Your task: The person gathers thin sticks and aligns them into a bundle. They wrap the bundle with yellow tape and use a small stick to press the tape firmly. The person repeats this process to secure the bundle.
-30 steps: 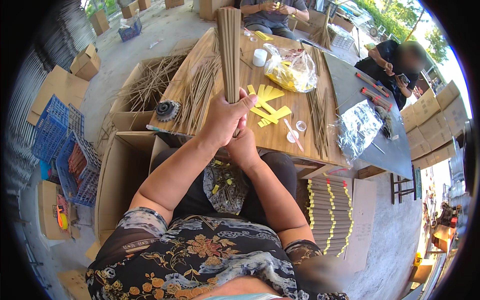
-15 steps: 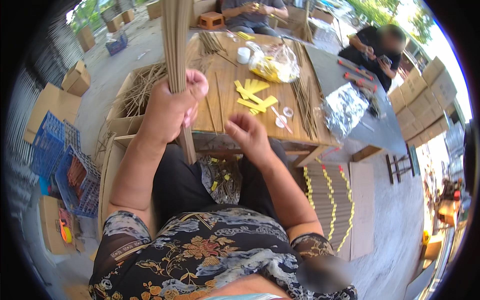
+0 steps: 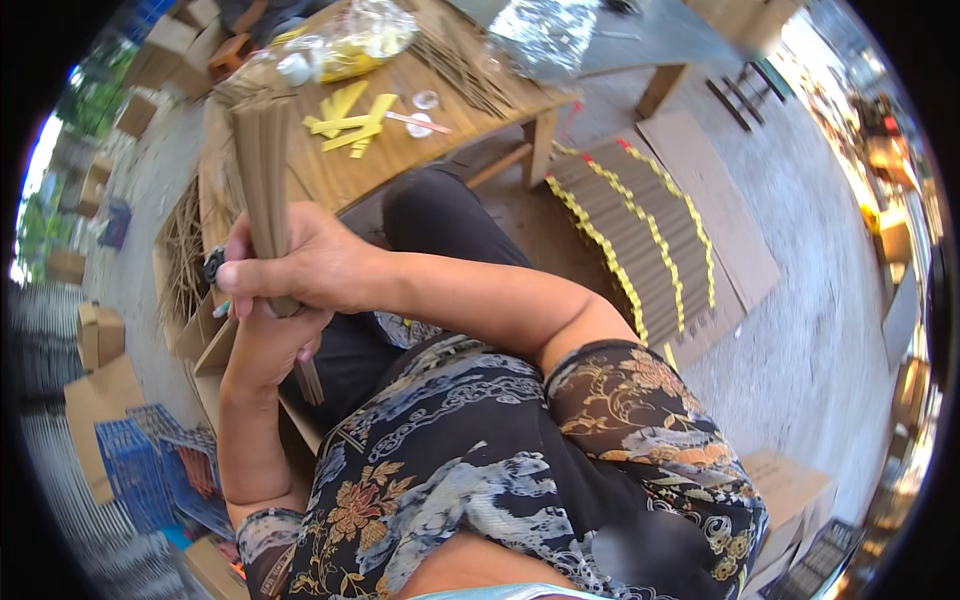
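A thick bundle of thin brown sticks (image 3: 263, 170) stands nearly upright in front of me, at the left edge of the table. My right hand (image 3: 310, 262) reaches across my body and is closed around the bundle. Just below it, my left hand (image 3: 268, 345) grips the same sticks, its fingers partly hidden by the right hand. The sticks' lower ends (image 3: 309, 382) poke out beneath my left hand. Beside the right fingertips is a small black object (image 3: 213, 265) that I cannot make out. Yellow paper strips (image 3: 352, 122) lie on the wooden table (image 3: 410, 135).
Loose sticks fill a cardboard box (image 3: 190, 335) at my left. Bundles with yellow bands (image 3: 640, 235) lie in a row on floor cardboard (image 3: 735, 262) at the right. Blue crates (image 3: 140, 470) stand at lower left. A plastic bag (image 3: 370, 38) and foil (image 3: 543, 35) rest on the tables.
My right hand has come over from beside the table and closed around the bundle above my left hand. The view has turned, with the table now farther up and left.
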`<state>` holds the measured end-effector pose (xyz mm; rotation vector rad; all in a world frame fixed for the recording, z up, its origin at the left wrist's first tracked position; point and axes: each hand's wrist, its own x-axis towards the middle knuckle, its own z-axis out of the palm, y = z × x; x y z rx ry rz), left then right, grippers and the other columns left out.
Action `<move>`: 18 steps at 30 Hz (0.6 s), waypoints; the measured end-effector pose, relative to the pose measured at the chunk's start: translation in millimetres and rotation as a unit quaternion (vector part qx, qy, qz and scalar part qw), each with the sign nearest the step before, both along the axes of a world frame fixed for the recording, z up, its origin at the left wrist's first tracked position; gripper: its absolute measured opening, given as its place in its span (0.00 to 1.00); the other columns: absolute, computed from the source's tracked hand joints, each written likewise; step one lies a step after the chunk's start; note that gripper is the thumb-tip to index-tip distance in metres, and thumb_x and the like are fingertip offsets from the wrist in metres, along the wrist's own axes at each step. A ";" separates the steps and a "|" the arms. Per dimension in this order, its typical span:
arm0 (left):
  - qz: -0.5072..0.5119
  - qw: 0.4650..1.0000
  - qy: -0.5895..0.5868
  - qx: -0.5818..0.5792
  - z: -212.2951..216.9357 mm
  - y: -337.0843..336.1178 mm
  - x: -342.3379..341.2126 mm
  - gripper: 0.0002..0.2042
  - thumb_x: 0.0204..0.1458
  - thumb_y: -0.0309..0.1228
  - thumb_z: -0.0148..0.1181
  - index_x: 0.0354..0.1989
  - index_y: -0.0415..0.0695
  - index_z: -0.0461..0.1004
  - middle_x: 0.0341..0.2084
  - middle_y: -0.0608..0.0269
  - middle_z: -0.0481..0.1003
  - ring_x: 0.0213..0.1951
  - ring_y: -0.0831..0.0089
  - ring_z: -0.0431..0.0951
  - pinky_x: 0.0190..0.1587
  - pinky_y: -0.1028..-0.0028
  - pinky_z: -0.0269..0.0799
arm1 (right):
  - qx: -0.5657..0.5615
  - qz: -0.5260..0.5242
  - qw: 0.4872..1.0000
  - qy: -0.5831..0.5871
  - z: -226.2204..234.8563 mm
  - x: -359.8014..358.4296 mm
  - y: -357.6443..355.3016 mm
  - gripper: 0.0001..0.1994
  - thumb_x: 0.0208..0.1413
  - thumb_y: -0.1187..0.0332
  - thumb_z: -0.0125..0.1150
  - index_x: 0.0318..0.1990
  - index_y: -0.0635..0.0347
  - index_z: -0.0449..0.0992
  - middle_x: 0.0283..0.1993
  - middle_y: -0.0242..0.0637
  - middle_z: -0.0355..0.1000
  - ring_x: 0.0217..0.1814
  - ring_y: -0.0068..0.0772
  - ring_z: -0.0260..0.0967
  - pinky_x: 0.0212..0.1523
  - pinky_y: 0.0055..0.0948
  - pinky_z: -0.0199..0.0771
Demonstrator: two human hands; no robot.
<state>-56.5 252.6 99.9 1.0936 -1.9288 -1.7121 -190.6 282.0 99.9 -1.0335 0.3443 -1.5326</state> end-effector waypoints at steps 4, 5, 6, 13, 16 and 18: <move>-0.052 0.993 0.014 0.108 2.1 -3.1 3.8 0.10 0.40 0.21 0.59 0.31 0.42 0.66 0.12 0.68 0.65 0.09 0.81 0.61 0.10 0.83 0.54 | 0.014 -0.033 0.999 -0.022 -8.6 4.4 3.0 0.10 0.52 0.66 0.57 0.26 0.62 0.66 0.17 0.32 0.67 0.21 0.20 0.66 0.26 0.20 0.68; -0.020 0.995 0.030 0.093 2.9 -0.2 -0.8 0.10 0.38 0.20 0.58 0.29 0.42 0.65 0.12 0.68 0.64 0.09 0.80 0.62 0.11 0.83 0.54 | 0.014 -0.057 0.998 -0.022 -10.4 5.6 1.0 0.12 0.53 0.64 0.55 0.24 0.61 0.65 0.14 0.30 0.64 0.17 0.18 0.63 0.23 0.19 0.66; -0.020 0.996 0.020 0.086 1.1 -1.9 -2.3 0.10 0.37 0.19 0.58 0.28 0.42 0.64 0.12 0.68 0.65 0.10 0.79 0.62 0.11 0.82 0.54 | 0.020 -0.071 0.997 -0.028 -14.2 6.6 -1.9 0.12 0.53 0.64 0.55 0.24 0.61 0.65 0.13 0.30 0.64 0.17 0.18 0.62 0.22 0.19 0.65; 0.036 0.979 -0.097 -0.177 -7.1 -8.2 -13.3 0.17 0.39 0.20 0.53 0.42 0.39 0.65 0.28 0.60 0.72 0.30 0.74 0.73 0.34 0.78 0.68 | 0.029 -0.188 0.978 -0.087 -12.3 7.8 -11.5 0.11 0.53 0.64 0.54 0.26 0.59 0.61 0.14 0.27 0.60 0.15 0.16 0.57 0.16 0.18 0.59; 0.127 0.943 -0.041 -0.306 -11.8 5.0 -30.2 0.20 0.44 0.25 0.55 0.47 0.36 0.63 0.30 0.63 0.72 0.36 0.73 0.73 0.42 0.78 0.65 | 0.029 -0.226 0.966 -0.122 -8.7 13.1 -14.8 0.10 0.53 0.66 0.54 0.27 0.59 0.60 0.15 0.27 0.60 0.14 0.16 0.57 0.15 0.17 0.59; 0.213 0.929 0.173 -0.249 -38.7 -1.2 -32.7 0.23 0.44 0.26 0.57 0.51 0.35 0.60 0.26 0.67 0.72 0.36 0.68 0.73 0.44 0.78 0.64 | 0.032 -0.240 0.963 -0.116 -8.1 18.4 -14.3 0.09 0.53 0.68 0.54 0.27 0.59 0.60 0.15 0.27 0.60 0.14 0.16 0.57 0.15 0.17 0.59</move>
